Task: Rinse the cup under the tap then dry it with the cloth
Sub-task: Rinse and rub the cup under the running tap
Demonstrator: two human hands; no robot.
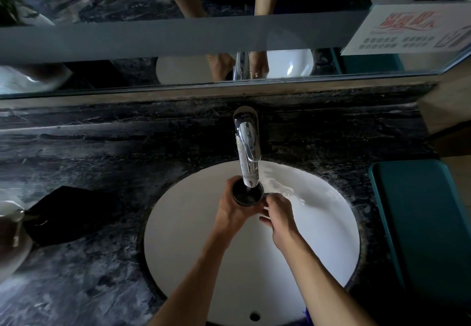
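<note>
- Two bare forearms of mine reach in from the near edge over one round white basin [193, 262], which is sunk in a dark marbled counter [102, 152].
- One small drain hole [254, 316] shows at the basin's near wall.
- My left hand [230, 213] curls round the left side of the single dark cup [247, 193], clamped on its body.
- My right hand [279, 214] pinches the cup's thin handle on the right side, fingers bent round it.
- One chrome tap [248, 144] stands at the basin's far rim; its spout ends right above the cup's open mouth, and the cup sits upright beneath it, over the far part of the basin.
- Wet streaks lie on the basin wall just right of the cup.
- One black cloth [66, 214] lies crumpled on the counter, well left of the basin.
- One teal box [420, 223] sits right of the basin.
- One mirror [178, 37] runs behind the tap, with one printed sign [413, 30] at its right end.
</note>
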